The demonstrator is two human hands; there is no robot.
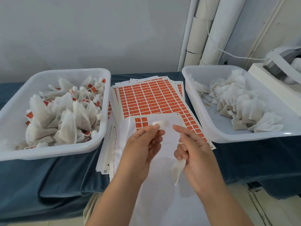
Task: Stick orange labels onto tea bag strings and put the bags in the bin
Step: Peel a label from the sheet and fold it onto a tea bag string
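Observation:
My left hand (143,144) pinches a small label (160,124), its pale side toward me, above a mostly peeled white sheet (156,160). Curled round a white tea bag (177,170), my right hand (195,154) has the bag hanging below the palm and a short loop of string (179,142) by the fingers. The two hands are close together over the middle of the table. Behind them lies a stack of orange label sheets (149,98). Labelled tea bags fill the left bin (53,150).
The right white bin (228,137) holds unlabelled tea bags. Dark blue cloth (48,176) covers the table. White pipes (211,30) stand at the back right. A white machine (276,69) sits beyond the right bin.

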